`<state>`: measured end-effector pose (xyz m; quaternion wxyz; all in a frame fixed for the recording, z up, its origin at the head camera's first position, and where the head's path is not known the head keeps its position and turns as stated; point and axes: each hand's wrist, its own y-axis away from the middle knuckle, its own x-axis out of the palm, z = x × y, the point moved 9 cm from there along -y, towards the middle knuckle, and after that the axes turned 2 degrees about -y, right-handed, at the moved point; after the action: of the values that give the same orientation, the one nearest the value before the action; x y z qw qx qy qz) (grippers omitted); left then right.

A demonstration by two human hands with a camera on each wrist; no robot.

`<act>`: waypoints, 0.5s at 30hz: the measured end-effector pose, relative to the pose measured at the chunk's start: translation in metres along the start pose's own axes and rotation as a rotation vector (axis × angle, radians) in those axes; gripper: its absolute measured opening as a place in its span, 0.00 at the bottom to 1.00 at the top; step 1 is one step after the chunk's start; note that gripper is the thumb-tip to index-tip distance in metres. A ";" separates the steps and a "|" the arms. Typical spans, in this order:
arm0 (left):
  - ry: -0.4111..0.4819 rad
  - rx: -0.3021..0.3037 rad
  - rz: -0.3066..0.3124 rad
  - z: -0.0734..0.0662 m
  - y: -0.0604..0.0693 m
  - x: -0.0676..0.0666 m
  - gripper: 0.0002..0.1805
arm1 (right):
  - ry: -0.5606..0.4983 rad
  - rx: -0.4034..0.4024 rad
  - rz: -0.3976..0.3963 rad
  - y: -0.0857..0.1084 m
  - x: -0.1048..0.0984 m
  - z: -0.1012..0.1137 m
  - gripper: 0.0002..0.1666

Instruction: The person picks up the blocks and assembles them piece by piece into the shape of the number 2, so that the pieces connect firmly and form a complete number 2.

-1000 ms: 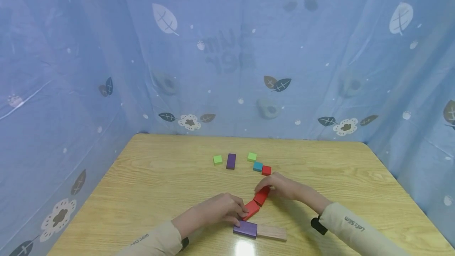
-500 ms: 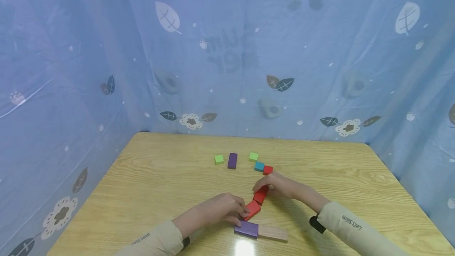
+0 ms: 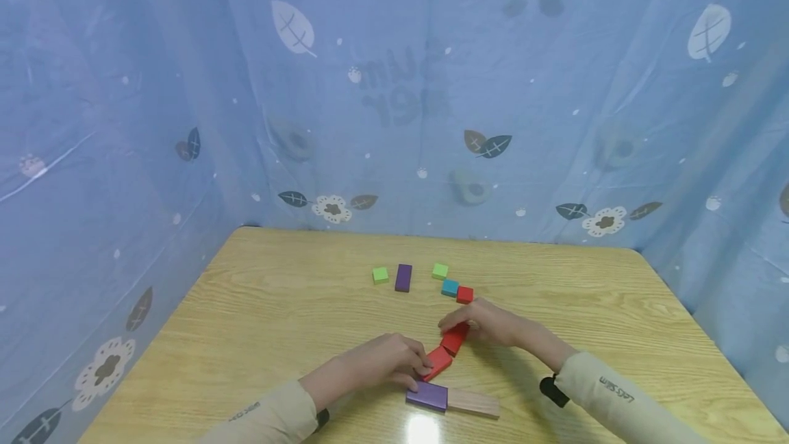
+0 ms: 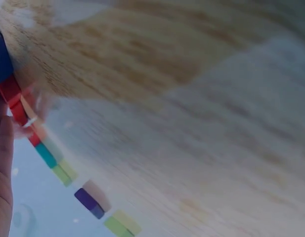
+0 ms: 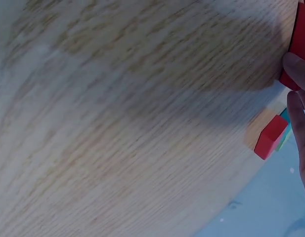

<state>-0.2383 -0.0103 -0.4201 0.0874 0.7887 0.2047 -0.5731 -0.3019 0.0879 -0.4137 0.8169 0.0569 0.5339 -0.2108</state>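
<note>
A blue patterned curtain (image 3: 394, 98) closes off the back and sides, and a pale wood-grain worktop (image 3: 277, 300) fills the lower half of the head view. Nearest, at bottom centre, a purple block (image 3: 427, 397) lies flat, end to end with a plain wooden block (image 3: 473, 403) on its right. Just above, the left hand (image 3: 387, 360) has its fingertips on the near red block (image 3: 440, 362) and its thumb at the purple block's upper edge; whether it pinches or merely steadies, I cannot tell. The right hand (image 3: 488, 322) grasps the far red block (image 3: 455, 340) between thumb and finger, right of centre, its lower end meeting or almost meeting the near red one at an angle. The step in hand looks like fitting these two ends together. To do it well, I would pin the near red block lightly and turn only the far one, with low fingertips on its sides and small pushes along the surface; a hard shove could skew the purple block. Beyond the right hand sit a small red block (image 3: 465, 295), a blue block (image 3: 450, 288) and a green block (image 3: 440, 271), stepping up and left, then a dark purple block (image 3: 403, 278) and another green block (image 3: 380, 276).
</note>
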 end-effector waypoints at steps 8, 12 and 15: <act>0.012 0.017 -0.013 -0.001 0.000 0.001 0.13 | -0.229 0.182 -0.149 0.011 -0.041 -0.026 0.25; 0.004 0.023 -0.021 0.000 0.001 0.002 0.14 | -0.599 0.341 -0.484 0.030 -0.069 -0.064 0.28; -0.010 0.032 -0.021 0.000 0.000 0.002 0.14 | -0.812 0.393 -0.751 0.049 -0.076 -0.089 0.28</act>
<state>-0.2377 -0.0099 -0.4224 0.0700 0.7849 0.2034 -0.5811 -0.3837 0.1821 -0.3903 0.7995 -0.0709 0.1126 -0.5858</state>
